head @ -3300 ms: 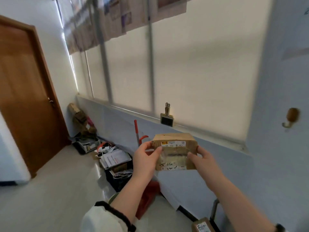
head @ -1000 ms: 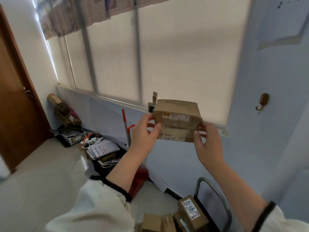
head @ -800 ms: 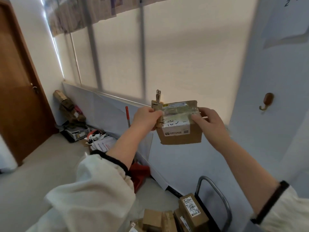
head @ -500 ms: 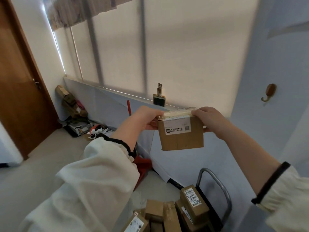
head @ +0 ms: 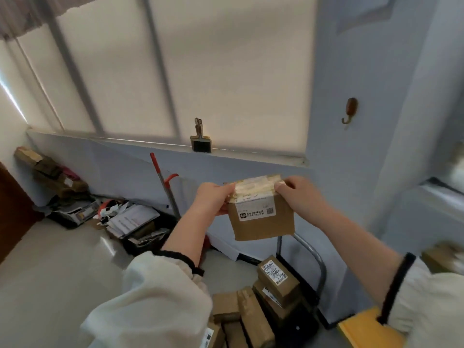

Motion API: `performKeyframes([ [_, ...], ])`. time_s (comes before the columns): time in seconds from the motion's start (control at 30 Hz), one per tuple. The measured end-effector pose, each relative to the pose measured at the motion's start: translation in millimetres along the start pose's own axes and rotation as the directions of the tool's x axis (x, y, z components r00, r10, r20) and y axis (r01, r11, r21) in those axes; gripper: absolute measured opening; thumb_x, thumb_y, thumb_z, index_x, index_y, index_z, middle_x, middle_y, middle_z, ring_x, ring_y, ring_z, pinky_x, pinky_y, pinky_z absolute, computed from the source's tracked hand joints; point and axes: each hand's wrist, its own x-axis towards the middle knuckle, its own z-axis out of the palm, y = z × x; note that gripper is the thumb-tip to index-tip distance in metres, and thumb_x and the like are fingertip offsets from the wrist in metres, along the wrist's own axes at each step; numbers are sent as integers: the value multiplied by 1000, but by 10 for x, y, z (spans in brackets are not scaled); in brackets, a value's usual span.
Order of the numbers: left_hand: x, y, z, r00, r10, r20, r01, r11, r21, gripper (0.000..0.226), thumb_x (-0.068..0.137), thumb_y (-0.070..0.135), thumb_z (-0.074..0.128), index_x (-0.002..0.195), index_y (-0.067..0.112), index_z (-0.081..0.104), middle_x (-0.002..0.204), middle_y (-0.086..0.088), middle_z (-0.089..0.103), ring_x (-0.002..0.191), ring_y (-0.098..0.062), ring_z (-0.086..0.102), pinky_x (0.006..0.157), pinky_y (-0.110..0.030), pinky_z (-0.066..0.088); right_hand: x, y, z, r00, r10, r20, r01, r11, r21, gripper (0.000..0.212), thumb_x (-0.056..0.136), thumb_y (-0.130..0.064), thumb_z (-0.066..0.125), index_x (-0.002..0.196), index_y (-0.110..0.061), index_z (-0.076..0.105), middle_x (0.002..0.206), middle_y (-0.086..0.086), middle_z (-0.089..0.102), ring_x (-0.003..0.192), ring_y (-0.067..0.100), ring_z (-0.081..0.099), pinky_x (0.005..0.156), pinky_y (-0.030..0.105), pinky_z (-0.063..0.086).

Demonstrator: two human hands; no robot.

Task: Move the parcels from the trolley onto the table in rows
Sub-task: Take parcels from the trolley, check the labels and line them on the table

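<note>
One box [head: 261, 212], cardboard, pinched at its top corners: left hand [head: 213, 199] and right hand [head: 298, 197] both closed on it, each grip at a taped upper edge. Flipped since 1.0 s ago, printed label now facing the camera; lowered somewhat since 0.5 s ago, toward chest height. Held in mid-air above the trolley [head: 319, 267], well clear of its curved handle. Remaining parcels [head: 251, 312] stacked on the trolley deck below. Probably label checked, carry to tabletop next; placement not yet begun. Tabletop not identifiable: blurred surfaces at right edge only, yellow item [head: 364, 327] at lower right. Open floor to the left; clutter pile [head: 130, 222] and red-handled mop [head: 163, 187] along the wall ahead. Wall close on the right, so limited swing room there.
</note>
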Motion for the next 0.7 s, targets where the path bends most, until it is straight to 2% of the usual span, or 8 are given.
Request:
performKeyframes([
  [0.07, -19, -155, 323, 996, 70, 51, -68, 997, -29, 18, 88, 20, 63, 73, 10, 60, 66, -3, 64, 44, -7, 61, 42, -20, 48, -174, 236, -99, 991, -8, -133, 8, 1000, 1, 26, 85, -25, 53, 84, 0, 61, 79, 14, 62, 69, 21, 53, 59, 30, 39],
  [0.17, -172, -330, 846, 983, 125, 137, -114, 990, -84, 7, 90, 21, 61, 94, 16, 62, 84, 0, 68, 57, -10, 65, 48, -20, 49, -524, 613, -377, 961, -6, -276, 16, 999, 31, 6, 84, -17, 58, 79, -17, 54, 72, -9, 55, 64, 4, 52, 54, 10, 40],
  [0.23, -319, -399, 1200, 968, 142, 208, -124, 987, -98, 14, 91, 21, 60, 104, 16, 61, 89, 0, 68, 63, -12, 65, 51, -20, 50, -797, 854, -620, 947, 5, -322, 13, 999, 52, 17, 83, -16, 59, 82, -32, 55, 75, -19, 55, 69, 1, 57, 60, 10, 44],
  [0.33, -647, -422, 1741, 925, 165, 342, -140, 985, -96, 18, 91, 19, 60, 107, 10, 63, 91, -4, 69, 66, -17, 63, 54, -22, 52, -1256, 1216, -993, 907, 82, -413, -59, 996, 69, 28, 84, -18, 60, 76, -43, 52, 81, -22, 51, 78, 5, 57, 63, 18, 46],
  [0.43, -1043, -397, 2297, 876, 189, 443, -173, 982, -76, 12, 90, 16, 61, 101, 11, 62, 81, 0, 66, 58, -10, 57, 46, -16, 47, -1731, 1581, -1366, 851, 178, -495, -151, 984, 94, 16, 87, -22, 60, 95, -33, 52, 93, -11, 49, 95, 21, 55, 81, 35, 48],
  [0.5, -1338, -376, 2664, 831, 202, 518, -196, 978, -68, 9, 91, 16, 60, 99, 13, 61, 79, 2, 64, 57, -9, 56, 44, -15, 46, -2071, 1803, -1638, 805, 254, -536, -235, 966, 105, 31, 88, -25, 59, 118, -17, 53, 112, -1, 50, 104, 20, 52, 91, 39, 47],
  [0.57, -1670, -388, 3029, 774, 209, 598, -226, 973, -47, 10, 91, 18, 59, 101, 14, 60, 81, 2, 64, 58, -9, 57, 46, -16, 47, -2455, 2003, -1923, 759, 298, -579, -285, 951, 117, 43, 89, -26, 58, 129, -15, 48, 119, 2, 49, 104, 17, 52, 92, 39, 48],
  [0.7, -2501, -523, 3764, 690, 196, 697, -243, 969, -31, 22, 90, 22, 62, 109, 13, 59, 91, 0, 64, 71, -13, 59, 48, -17, 47, -3363, 2352, -2461, 664, 384, -641, -359, 916, 177, 42, 90, -25, 55, 131, -16, 46, 120, 3, 50, 103, 15, 52, 86, 35, 52],
])
